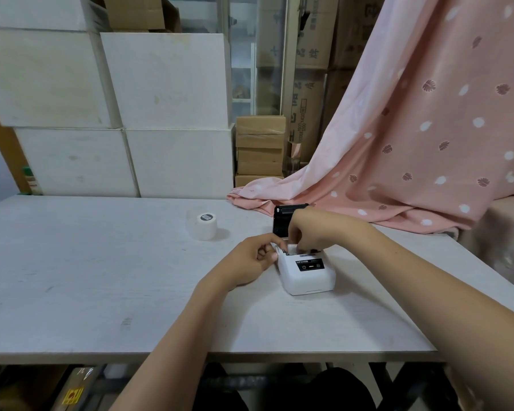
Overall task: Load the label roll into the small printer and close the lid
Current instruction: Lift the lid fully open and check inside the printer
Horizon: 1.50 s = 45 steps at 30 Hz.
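Printer (307,272) lid (282,222) up. Both hands' fingers in the open bay, grip contents unclear: left hand (251,261), right hand (312,232). Label roll (204,226) sits apart toward surface (101,277) far edge.

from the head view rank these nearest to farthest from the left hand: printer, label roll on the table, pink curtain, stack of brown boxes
1. printer, touching the left hand on its right
2. label roll, farther back and to the left, on the table
3. pink curtain, behind and to the right
4. stack of brown boxes, beyond the table's back edge
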Each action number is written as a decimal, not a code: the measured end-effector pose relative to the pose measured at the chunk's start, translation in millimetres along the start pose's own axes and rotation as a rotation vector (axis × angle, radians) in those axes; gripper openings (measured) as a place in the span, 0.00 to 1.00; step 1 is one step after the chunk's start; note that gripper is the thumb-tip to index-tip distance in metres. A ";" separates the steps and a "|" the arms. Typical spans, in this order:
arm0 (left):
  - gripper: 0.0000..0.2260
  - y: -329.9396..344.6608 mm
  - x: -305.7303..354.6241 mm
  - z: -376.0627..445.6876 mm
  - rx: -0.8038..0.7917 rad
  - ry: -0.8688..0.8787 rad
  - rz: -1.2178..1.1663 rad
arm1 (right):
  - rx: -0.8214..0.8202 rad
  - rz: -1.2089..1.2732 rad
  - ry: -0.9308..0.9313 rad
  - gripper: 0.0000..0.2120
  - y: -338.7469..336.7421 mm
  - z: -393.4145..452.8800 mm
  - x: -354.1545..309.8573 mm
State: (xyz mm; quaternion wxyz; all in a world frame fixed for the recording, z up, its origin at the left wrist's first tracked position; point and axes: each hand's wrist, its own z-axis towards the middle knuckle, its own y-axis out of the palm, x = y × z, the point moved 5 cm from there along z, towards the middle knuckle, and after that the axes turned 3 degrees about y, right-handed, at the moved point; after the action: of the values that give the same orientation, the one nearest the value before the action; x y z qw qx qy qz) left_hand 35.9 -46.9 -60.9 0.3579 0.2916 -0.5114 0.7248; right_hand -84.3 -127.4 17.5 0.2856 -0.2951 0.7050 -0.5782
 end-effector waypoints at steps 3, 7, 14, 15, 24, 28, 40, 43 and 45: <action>0.12 -0.3 1.2 0.0 0.017 -0.006 0.018 | 0.138 0.095 -0.013 0.07 -16.4 -8.2 6.5; 0.11 -1.8 2.2 -0.1 0.073 -0.020 0.058 | 0.261 0.204 0.010 0.05 -30.1 -21.7 24.9; 0.08 -2.3 4.2 -0.6 0.156 -0.015 0.081 | 0.247 0.243 0.297 0.10 -9.3 -35.1 87.5; 0.08 -2.7 3.5 -0.5 0.158 -0.017 0.071 | 0.215 0.256 0.337 0.08 -2.8 -37.3 92.6; 0.09 -4.1 1.7 -0.8 0.144 -0.021 0.042 | 0.133 0.304 0.475 0.05 28.6 -41.2 103.3; 0.10 -2.2 2.1 -1.0 0.138 -0.022 0.028 | 0.160 0.284 0.504 0.14 24.2 -41.1 101.3; 0.09 -7.8 4.2 -5.5 0.202 -0.013 -0.054 | 0.085 0.306 0.364 0.29 31.8 -50.2 1.3; 0.05 -14.8 9.6 -8.9 0.379 -0.110 -0.150 | 0.096 0.319 0.359 0.24 29.4 -42.6 5.1; 0.07 -28.5 11.6 -16.1 0.598 -0.139 -0.127 | 0.048 0.375 0.306 0.21 26.3 -37.3 8.4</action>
State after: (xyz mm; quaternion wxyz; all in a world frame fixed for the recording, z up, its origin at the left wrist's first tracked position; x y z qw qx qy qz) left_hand 51.6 -22.8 -41.5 0.2648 0.4642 -0.2797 0.7976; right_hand -119.9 -105.4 -2.6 0.2849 -0.0614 0.7684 -0.5698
